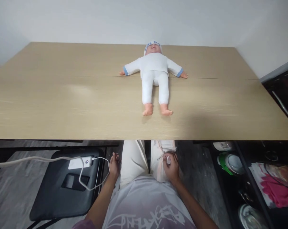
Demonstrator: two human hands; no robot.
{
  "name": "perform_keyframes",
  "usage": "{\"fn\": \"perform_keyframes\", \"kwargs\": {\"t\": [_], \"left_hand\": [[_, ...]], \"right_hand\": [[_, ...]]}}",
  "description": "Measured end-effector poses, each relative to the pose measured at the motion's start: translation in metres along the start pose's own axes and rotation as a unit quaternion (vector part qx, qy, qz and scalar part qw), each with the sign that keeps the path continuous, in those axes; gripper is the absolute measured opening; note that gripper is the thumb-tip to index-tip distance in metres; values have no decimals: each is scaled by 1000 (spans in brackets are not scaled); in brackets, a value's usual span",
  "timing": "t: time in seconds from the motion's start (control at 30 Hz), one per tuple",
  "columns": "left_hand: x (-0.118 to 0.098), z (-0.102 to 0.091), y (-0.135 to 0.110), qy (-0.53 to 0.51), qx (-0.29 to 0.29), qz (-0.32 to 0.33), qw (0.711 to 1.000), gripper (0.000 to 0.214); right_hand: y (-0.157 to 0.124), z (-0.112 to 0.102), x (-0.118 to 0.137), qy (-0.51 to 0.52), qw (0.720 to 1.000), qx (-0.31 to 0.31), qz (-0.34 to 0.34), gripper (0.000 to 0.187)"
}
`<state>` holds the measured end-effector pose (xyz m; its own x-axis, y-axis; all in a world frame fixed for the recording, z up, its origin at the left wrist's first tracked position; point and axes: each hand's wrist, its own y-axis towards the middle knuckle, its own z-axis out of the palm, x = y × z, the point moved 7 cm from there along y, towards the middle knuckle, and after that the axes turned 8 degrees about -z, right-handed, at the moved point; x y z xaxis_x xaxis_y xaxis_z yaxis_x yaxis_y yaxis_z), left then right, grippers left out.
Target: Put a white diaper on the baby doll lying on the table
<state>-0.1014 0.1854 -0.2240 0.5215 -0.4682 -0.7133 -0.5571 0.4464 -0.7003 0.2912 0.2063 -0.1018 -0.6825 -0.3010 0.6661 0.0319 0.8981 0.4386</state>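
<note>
- Left hand hangs below the tabletop edge, its grip loose and fingers spread against the pale trousers.
- Right hand – grip pinching a small white thing at the right thigh.
- Doll lies face up on the tabletop, well apart from both hands.
- Blue lettering on its cap is too blurred to read, as is the print on the shirt.

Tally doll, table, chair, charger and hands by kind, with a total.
doll: 1
table: 1
chair: 1
charger: 1
hands: 2 (left hand, right hand)
total: 6
</note>
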Motion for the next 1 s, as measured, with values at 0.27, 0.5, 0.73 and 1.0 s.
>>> {"fn": "perform_keyframes", "kwargs": {"t": [0.27,0.5,0.73,1.0], "left_hand": [[-32,13,-72,9,67,100,993,50],[5,89,-203,24,318,-22,947,45],[16,95,-243,146,511,-71,844,72],[39,149,-154,212,353,44,910,78]], "right_hand": [[25,-53,66,55,997,6,-56,18],[50,-3,158,179,954,141,-197,46],[41,-8,54,54,980,165,-94,39],[-3,-17,-76,81,983,42,161,61]]}}
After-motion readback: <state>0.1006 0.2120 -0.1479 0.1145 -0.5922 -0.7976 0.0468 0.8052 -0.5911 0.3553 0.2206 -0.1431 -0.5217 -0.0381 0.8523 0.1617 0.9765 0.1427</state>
